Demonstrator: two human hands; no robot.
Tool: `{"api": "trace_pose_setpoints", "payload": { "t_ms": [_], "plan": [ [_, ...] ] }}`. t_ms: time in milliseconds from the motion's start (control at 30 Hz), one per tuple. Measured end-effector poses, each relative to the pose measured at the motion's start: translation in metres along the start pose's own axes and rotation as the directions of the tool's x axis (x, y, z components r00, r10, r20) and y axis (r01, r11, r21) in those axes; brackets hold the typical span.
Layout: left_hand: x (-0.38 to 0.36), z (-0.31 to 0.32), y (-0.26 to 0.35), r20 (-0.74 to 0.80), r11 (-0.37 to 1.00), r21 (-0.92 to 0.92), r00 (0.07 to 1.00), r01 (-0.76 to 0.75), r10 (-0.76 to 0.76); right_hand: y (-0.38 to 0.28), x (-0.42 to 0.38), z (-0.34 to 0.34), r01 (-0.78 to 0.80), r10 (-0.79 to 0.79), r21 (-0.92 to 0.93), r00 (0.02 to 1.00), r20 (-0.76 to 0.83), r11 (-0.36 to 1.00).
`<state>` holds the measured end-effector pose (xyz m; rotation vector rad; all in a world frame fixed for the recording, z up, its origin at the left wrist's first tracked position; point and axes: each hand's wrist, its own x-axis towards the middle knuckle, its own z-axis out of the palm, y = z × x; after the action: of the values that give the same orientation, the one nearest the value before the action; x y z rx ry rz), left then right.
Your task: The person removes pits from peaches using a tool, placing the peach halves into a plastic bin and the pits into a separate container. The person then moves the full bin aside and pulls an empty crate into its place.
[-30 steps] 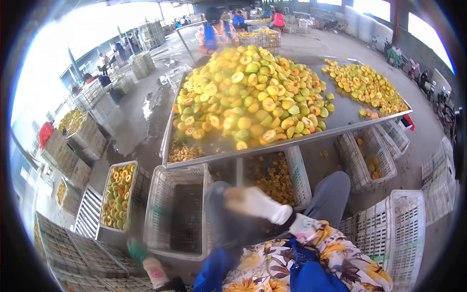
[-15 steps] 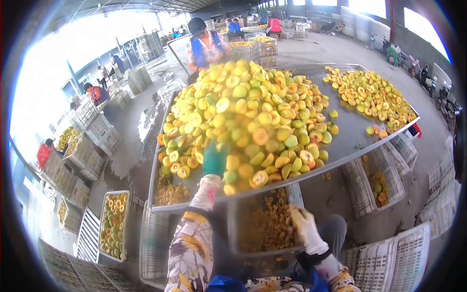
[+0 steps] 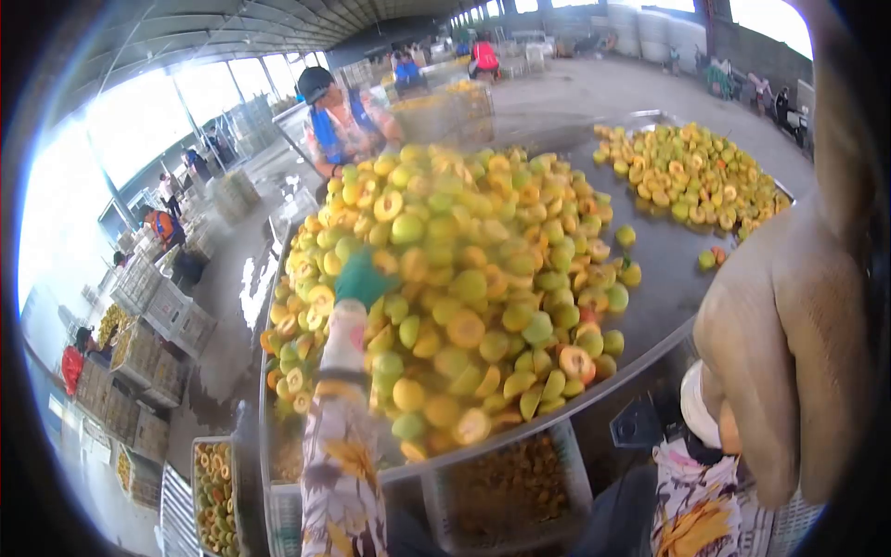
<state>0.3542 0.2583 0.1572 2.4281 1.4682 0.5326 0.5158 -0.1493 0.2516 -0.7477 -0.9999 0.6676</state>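
Note:
A big heap of halved yellow-green stone fruit (image 3: 501, 306) covers much of the metal table (image 3: 664, 237). My left hand (image 3: 365, 276), in a green glove, presses against the left side of this heap; motion blur smears its fingers. Close to the camera on the right, my right hand (image 3: 770, 343) looms large and blurred, raised above the table's front right edge. Its fingers run partly out of view, so I cannot tell what it holds. Below the table's front edge stands a crate (image 3: 574, 464) with brown fruit scraps in it.
A second fruit pile (image 3: 691, 176) lies on the table's far right. Across the table stands a person (image 3: 343, 125) in a blue vest. A crate of fruit halves (image 3: 215, 497) is at lower left, with stacked crates (image 3: 162, 311) beyond it.
My right hand has risen from beside the scrap crate to near the camera. My left hand has moved up and left on the heap, which has spread lower. The view has shifted.

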Motion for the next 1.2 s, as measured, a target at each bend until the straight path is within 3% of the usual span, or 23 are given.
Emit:
{"api": "trace_pose_setpoints", "payload": {
  "t_ms": [67, 100, 167, 233, 267, 300, 333, 367, 467, 500, 533, 667, 767, 800, 833, 867, 933, 967, 1000, 1067, 1133, 1167, 1200],
  "plan": [
    [0.005, 0.010, -0.024, -0.132, 0.963, -0.209, 0.981, -0.170, 0.145, -0.001, -0.005, 0.002, -0.015, 0.015, 0.006, 1.000, -0.011, 1.000],
    [-0.015, -0.004, 0.000, -0.141, 0.983, -0.150, 0.987, -0.102, 0.080, -0.003, -0.007, 0.003, -0.025, 0.025, 0.003, 1.000, -0.017, 1.000],
    [-0.025, 0.005, -0.006, -0.324, 0.955, -0.234, 0.941, -0.185, 0.103, -0.006, -0.012, 0.006, -0.050, 0.049, -0.004, 0.998, -0.028, 0.999],
    [-0.034, 0.016, -0.015, -0.594, 0.880, -0.240, 0.779, -0.409, 0.199, -0.010, -0.019, 0.010, -0.072, 0.072, -0.009, 0.997, -0.041, 0.997],
    [-0.051, 0.009, -0.004, -0.521, 0.682, -0.614, 0.853, -0.397, 0.027, -0.013, -0.022, 0.012, -0.086, 0.086, -0.010, 0.995, -0.047, 0.996],
    [-0.096, -0.028, 0.035, -0.229, 0.442, -0.889, 0.953, -0.121, -0.198, -0.015, -0.025, 0.014, -0.091, 0.090, -0.017, 0.995, -0.047, 0.996],
    [-0.102, -0.020, 0.023, -0.159, 0.134, -0.982, 0.969, -0.135, -0.189, -0.018, -0.030, 0.017, -0.092, 0.091, -0.023, 0.995, -0.051, 0.995],
    [-0.131, -0.038, 0.037, -0.098, 0.048, -0.995, 0.969, -0.089, -0.225, -0.021, -0.034, 0.021, -0.086, 0.085, -0.022, 0.995, -0.053, 0.996],
    [-0.190, -0.041, 0.022, 0.091, -0.477, -0.875, 0.996, 0.076, -0.009, -0.033, -0.048, 0.031, -0.041, 0.040, -0.028, 0.998, -0.048, 0.999],
    [-0.205, -0.029, 0.012, 0.217, -0.584, -0.800, 0.973, 0.135, -0.073, -0.039, -0.057, 0.036, -0.015, 0.014, -0.030, 0.999, -0.034, 0.999],
    [-0.231, -0.034, 0.009, 0.151, -0.494, -0.862, 0.988, 0.115, -0.035, -0.048, -0.063, 0.043, 0.025, -0.026, -0.031, 1.000, -0.015, 0.999],
    [-0.306, -0.043, 0.021, 0.208, -0.520, -0.835, 0.978, 0.180, 0.006, -0.091, -0.084, 0.066, 0.270, -0.265, -0.029, 0.958, 0.113, 0.962],
    [-0.368, -0.042, 0.033, 0.232, -0.586, -0.800, 0.967, 0.127, -0.107, -0.098, -0.093, 0.073, 0.324, -0.312, -0.047, 0.934, 0.174, 0.945],
    [-0.382, -0.046, 0.040, 0.238, -0.575, -0.812, 0.957, 0.101, -0.168, -0.086, -0.099, 0.074, 0.239, -0.224, -0.120, 0.966, 0.131, 0.963],
    [-0.398, -0.043, 0.042, 0.173, -0.524, -0.849, 0.972, 0.067, -0.157, -0.056, -0.115, 0.075, -0.018, 0.022, -0.248, 1.000, 0.013, 0.969],
    [-0.413, -0.040, 0.044, 0.108, -0.473, -0.881, 0.984, 0.027, -0.145, -0.027, -0.132, 0.077, -0.286, 0.266, -0.326, 0.958, -0.106, 0.901],
    [-0.413, -0.008, 0.018, 0.150, -0.547, -0.828, 0.989, 0.123, -0.005, 0.036, -0.176, 0.060, -0.348, 0.371, -0.357, 0.929, -0.002, 0.867],
    [-0.418, -0.017, 0.027, 0.131, -0.555, -0.828, 0.990, 0.082, -0.049, 0.065, -0.201, 0.053, -0.519, 0.541, -0.310, 0.841, -0.018, 0.797],
    [-0.429, -0.020, 0.035, 0.134, -0.568, -0.821, 0.986, 0.054, -0.101, 0.067, -0.215, 0.065, -0.563, 0.592, -0.402, 0.803, -0.061, 0.722],
    [-0.439, 0.005, 0.021, 0.146, -0.493, -0.868, 0.981, 0.063, -0.131, 0.109, -0.251, 0.056, -0.461, 0.520, -0.485, 0.854, -0.016, 0.743],
    [-0.441, 0.013, 0.015, 0.122, -0.418, -0.908, 0.979, 0.043, -0.166, 0.100, -0.256, 0.080, -0.220, 0.334, -0.698, 0.942, 0.029, 0.681],
    [-0.445, 0.013, 0.017, 0.089, -0.379, -0.925, 0.979, 0.012, -0.185, 0.103, -0.257, 0.079, -0.148, 0.329, -0.721, 0.937, 0.117, 0.677],
    [-0.449, 0.013, 0.019, 0.058, -0.341, -0.940, 0.978, -0.014, -0.202, 0.102, -0.255, 0.083, -0.141, 0.294, -0.688, 0.950, 0.109, 0.712]
  ]
}}
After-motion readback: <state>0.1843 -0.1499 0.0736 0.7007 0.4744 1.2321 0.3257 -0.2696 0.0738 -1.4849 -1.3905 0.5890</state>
